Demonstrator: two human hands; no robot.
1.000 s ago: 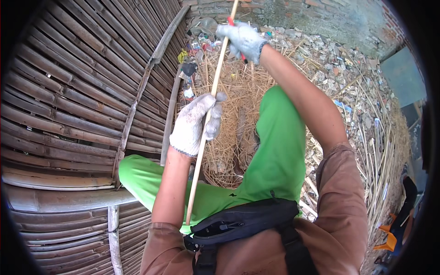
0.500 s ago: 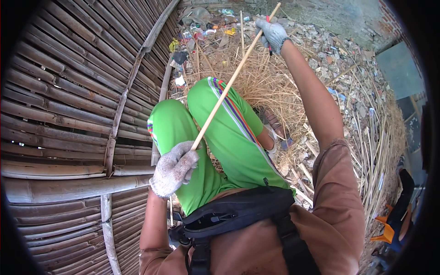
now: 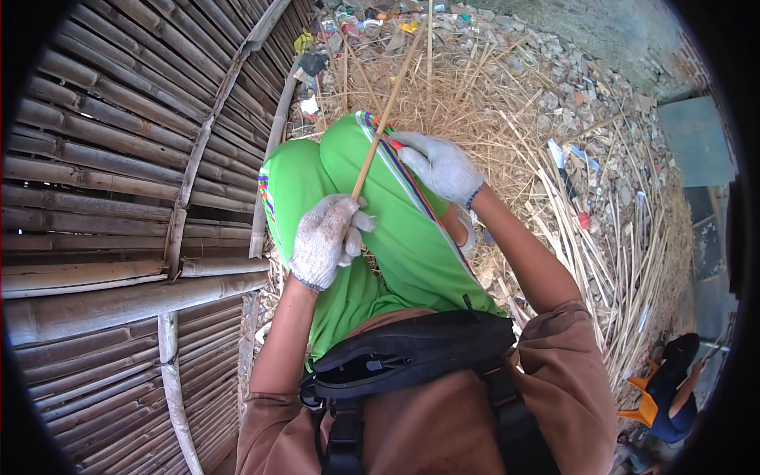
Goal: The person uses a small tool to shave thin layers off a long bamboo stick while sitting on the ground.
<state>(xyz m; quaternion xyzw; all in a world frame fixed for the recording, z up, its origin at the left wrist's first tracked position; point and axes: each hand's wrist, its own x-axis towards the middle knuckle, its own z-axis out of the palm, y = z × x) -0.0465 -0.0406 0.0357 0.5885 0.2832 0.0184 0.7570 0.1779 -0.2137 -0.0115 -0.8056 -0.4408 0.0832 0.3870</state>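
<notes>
A long, thin pale bamboo stick (image 3: pixel 370 158) slants up and away from my lap, over the green trousers (image 3: pixel 297 174). My gloved left hand (image 3: pixel 324 241) is closed around its near end, just above my left thigh. Beside the stick, over my right knee, my gloved right hand (image 3: pixel 439 166) is closed on a slim red tool (image 3: pixel 396 145). Only a small red part of the tool shows between the fingers; the rest is hidden by the glove. Whether the tool touches the stick cannot be made out.
A bamboo slat wall (image 3: pixel 103 158) rises close on my left. Straw (image 3: pixel 459 103) and rubble with litter cover the ground ahead. Split bamboo strips (image 3: pixel 602 293) lie at the right, near an orange plastic object (image 3: pixel 645 404). A black waist bag (image 3: pixel 419 348) rests against me.
My right hand has come down from the stick's far end toward my knee, with the red tool in it. My left hand has moved up and slightly right, still holding the stick.
</notes>
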